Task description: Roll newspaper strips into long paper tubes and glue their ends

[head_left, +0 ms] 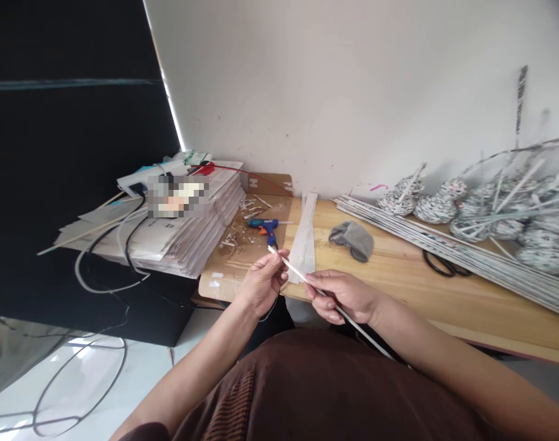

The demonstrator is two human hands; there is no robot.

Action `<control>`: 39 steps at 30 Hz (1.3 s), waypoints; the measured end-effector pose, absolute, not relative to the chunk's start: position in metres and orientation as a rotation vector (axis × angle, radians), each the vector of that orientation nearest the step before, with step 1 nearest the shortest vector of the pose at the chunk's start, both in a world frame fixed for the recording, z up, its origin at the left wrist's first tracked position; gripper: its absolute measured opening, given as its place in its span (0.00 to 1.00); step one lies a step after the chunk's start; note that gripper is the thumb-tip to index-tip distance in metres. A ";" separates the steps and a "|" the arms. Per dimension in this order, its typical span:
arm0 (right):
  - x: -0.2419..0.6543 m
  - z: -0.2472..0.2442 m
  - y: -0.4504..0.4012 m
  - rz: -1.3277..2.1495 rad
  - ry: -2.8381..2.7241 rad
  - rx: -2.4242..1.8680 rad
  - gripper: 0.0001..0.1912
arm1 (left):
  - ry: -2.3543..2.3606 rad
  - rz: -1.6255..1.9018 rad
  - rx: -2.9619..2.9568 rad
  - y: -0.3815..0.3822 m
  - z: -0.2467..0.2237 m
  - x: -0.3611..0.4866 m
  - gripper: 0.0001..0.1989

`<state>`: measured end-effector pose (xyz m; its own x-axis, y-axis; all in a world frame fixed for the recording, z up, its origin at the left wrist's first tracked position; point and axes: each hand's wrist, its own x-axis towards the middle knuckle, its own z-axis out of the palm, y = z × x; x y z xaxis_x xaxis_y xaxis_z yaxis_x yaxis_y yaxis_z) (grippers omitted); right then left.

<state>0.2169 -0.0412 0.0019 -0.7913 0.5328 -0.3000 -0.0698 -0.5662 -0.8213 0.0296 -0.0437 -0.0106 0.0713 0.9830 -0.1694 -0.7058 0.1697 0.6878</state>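
Observation:
A thin white rolled-paper stick (362, 333) slants across in front of me, above the table's front edge. Its upper end is pinched by my left hand (265, 277), with the tip poking out past the thumb. Further down its length, my right hand (346, 295) has its fingers closed around it, and the lower end runs toward my lap. Just beyond my left hand lies a blue glue gun (269, 229) with an orange trigger. Flat white paper strips (305, 229) lie on the table behind my hands.
A tall stack of paper sheets (191, 245) stands at the left. Paper scraps litter a brown cardboard sheet (224, 274). On the wooden table (389, 282) are a grey cloth (352, 239), black-handled scissors (439, 264), long paper rolls (472, 266) and several woven paper pieces (435, 208). Cables trail at the left.

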 end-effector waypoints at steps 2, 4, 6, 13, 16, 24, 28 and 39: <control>0.217 0.001 -0.041 2.409 -1.218 -0.752 0.18 | 0.703 1.348 0.480 -0.043 -0.010 0.030 0.15; 0.216 0.003 -0.043 2.255 -1.354 -0.852 0.19 | 0.725 1.371 0.470 -0.043 -0.010 0.029 0.14; 0.214 0.006 -0.046 1.936 -1.576 -1.004 0.20 | 0.753 1.411 0.464 -0.042 -0.009 0.028 0.14; 0.214 0.008 -0.049 2.014 -1.571 -0.936 0.21 | 0.708 1.444 0.452 -0.039 -0.008 0.027 0.15; 0.214 0.007 -0.044 2.250 -1.372 -0.793 0.19 | 0.679 1.402 0.466 -0.042 -0.010 0.029 0.14; 0.209 0.009 -0.050 1.172 -2.023 -1.137 0.16 | 0.724 1.285 0.662 -0.049 -0.014 0.037 0.15; 0.211 0.007 -0.050 1.035 -2.055 -1.134 0.17 | 0.713 1.358 0.652 -0.048 -0.013 0.038 0.12; 0.224 0.003 -0.046 1.371 -1.974 -1.168 0.18 | 0.745 1.450 0.617 -0.040 -0.011 0.028 0.14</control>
